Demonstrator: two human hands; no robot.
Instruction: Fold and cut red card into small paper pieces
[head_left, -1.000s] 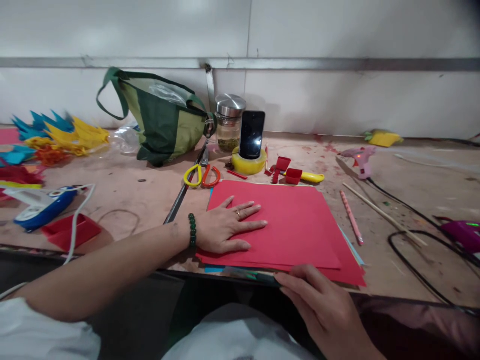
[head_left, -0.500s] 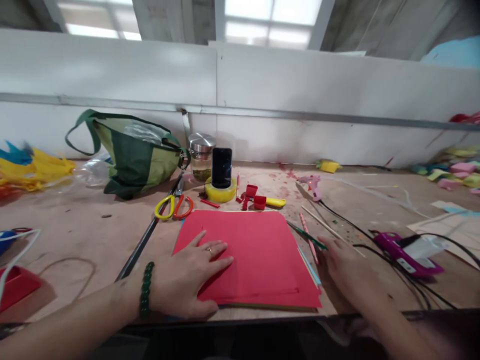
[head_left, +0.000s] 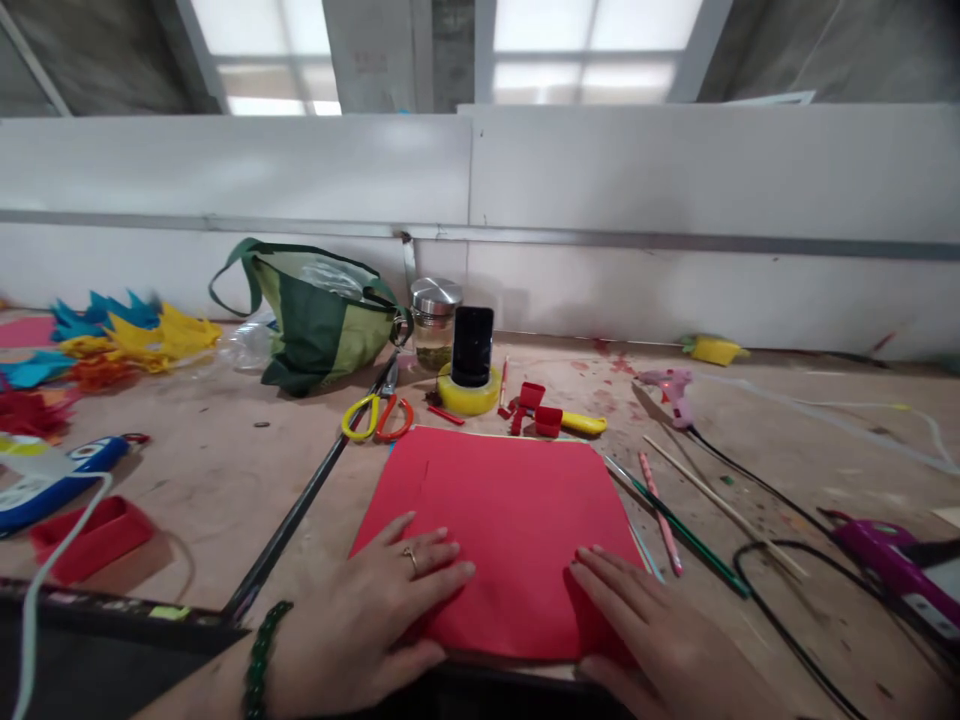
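A stack of red paper sheets [head_left: 517, 530] lies on the table in front of me, with lighter and blue edges showing beneath. My left hand [head_left: 390, 600], wearing a ring and a dark green bead bracelet, rests flat on the lower left of the top sheet, fingers spread. On the lower right, the extended fingers of my right hand [head_left: 645, 620] touch the red sheet, its thumb close to the front edge. Just right of the stack lie a green-handled brush [head_left: 694, 540], a pink patterned pencil [head_left: 660, 515] and a thin wooden stick [head_left: 724, 505]. Neither hand lifts anything.
Behind the stack are scissors [head_left: 375, 418], a phone [head_left: 472, 345] propped on a yellow tape roll [head_left: 471, 392], a lidded jar [head_left: 435, 320] and a green bag [head_left: 322, 330]. A pink glue gun [head_left: 671, 392] and black cable lie right. A red box [head_left: 97, 535] stands left.
My right hand has left the green brush and come left onto the red paper. The left hand stays on the sheet, slightly lower on it. My view has turned left.
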